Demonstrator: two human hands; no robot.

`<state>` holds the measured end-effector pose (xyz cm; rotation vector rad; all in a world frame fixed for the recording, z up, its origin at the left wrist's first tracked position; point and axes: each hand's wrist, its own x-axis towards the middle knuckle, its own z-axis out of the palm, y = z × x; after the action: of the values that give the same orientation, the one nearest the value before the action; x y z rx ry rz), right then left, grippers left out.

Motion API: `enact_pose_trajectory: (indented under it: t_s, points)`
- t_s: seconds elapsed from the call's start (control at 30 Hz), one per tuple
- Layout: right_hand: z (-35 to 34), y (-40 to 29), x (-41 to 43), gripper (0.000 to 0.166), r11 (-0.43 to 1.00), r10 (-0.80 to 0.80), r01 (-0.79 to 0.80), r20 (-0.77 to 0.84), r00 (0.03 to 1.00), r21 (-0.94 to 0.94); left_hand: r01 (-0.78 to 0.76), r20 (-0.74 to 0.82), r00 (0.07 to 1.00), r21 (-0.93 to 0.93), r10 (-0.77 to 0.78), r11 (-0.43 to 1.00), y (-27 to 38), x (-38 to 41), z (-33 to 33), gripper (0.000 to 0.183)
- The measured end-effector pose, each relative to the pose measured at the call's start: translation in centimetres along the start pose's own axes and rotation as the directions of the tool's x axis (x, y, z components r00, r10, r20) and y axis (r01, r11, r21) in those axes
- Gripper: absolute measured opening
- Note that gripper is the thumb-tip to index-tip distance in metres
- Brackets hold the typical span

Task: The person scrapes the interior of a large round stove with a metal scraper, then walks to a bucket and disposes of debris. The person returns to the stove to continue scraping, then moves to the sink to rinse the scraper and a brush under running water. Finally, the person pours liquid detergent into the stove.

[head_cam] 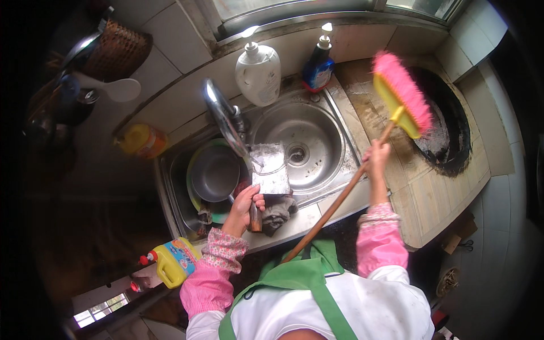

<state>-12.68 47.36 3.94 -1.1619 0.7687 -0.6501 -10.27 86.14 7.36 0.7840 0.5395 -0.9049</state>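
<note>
My left hand (245,207) grips the wooden handle of a cleaver (271,180). Its broad, wet-looking blade lies flat under the spout of a chrome faucet (221,119), between the two sink basins. My right hand (377,160) is closed around the wooden stick of a broom (346,191). The pink bristles (403,87) on its yellow head are raised and slightly blurred over the tiled counter, and the stick's lower end passes behind my green apron (297,276). Below the blade, a grey rag (278,214) sits on the sink's front edge.
The round steel basin (323,127) is to the right; a grey bowl (214,176) is in the left basin. Two pump bottles (258,76) stand behind. A yellow detergent jug (176,261) is at the lower left. A blackened stove opening (459,140) lies beyond the broom.
</note>
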Motion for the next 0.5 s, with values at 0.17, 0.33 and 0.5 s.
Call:
enact_pose_trajectory:
  t_s: [0.17,0.33,0.5]
  points:
    - [-4.0,-15.5,2.0,0.038,0.961,-0.253,0.252,0.004,0.967,-0.119,0.015,0.057,0.998,0.022,-0.016,1.0,0.2,0.8,-1.8,0.016]
    - [-8.4,-32.7,-0.7,0.031,0.868,-0.428,0.425,0.046,0.902,-0.257,0.013,0.089,0.996,0.059,-0.018,0.998,-0.1,1.2,-1.5,0.014]
    - [-11.4,-43.7,-3.6,0.049,0.627,-0.394,0.526,0.348,0.851,-0.574,-0.031,0.141,0.99,0.135,0.012,0.99,-1.1,2.6,-0.6,0.016]
